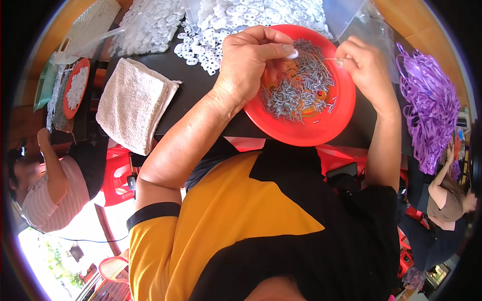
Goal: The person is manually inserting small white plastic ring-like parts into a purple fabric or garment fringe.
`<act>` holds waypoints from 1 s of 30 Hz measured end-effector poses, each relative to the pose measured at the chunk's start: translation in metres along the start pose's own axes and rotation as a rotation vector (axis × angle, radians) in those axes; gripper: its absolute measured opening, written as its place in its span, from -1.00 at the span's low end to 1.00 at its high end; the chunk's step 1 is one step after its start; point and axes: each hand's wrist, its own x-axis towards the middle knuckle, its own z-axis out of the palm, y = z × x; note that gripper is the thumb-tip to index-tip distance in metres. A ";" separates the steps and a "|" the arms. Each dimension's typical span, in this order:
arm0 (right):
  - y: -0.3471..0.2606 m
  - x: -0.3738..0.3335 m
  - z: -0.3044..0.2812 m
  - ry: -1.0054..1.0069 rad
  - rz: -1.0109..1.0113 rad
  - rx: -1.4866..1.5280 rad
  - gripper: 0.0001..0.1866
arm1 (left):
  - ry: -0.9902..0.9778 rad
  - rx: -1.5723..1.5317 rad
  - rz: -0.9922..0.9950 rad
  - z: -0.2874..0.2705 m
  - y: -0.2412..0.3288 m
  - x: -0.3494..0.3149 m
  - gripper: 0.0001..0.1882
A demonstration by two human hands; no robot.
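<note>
My left hand point(251, 57) pinches a small white plastic piece point(292, 53) between thumb and finger, over the far left part of a red plate point(288, 134). Across from it, my right hand point(365, 67) is closed on a thin pale rod point(329, 59) that points left toward the white piece; the two look apart. Many small grey metal pins or screws point(301, 95) lie heaped in the plate under both hands. Their exact kind is too small to tell.
Loose white plastic pieces point(198, 47) are piled on the dark table beyond, some in clear bags. A folded beige towel point(134, 103) lies left, a bundle of purple ribbons point(429, 105) right. Other people sit on both sides; a second red plate point(67, 108) is far left.
</note>
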 end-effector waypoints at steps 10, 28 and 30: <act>0.008 -0.012 0.012 0.082 -0.065 -0.228 -0.90 | -0.046 -0.034 -0.011 0.000 -0.004 0.001 -0.91; -0.056 0.022 0.030 0.000 0.239 1.102 -0.77 | -0.062 -0.084 0.035 -0.002 -0.003 -0.001 -0.87; -0.055 0.021 0.030 -0.007 0.261 1.112 -0.78 | -0.060 -0.061 0.047 -0.001 -0.003 -0.002 -0.87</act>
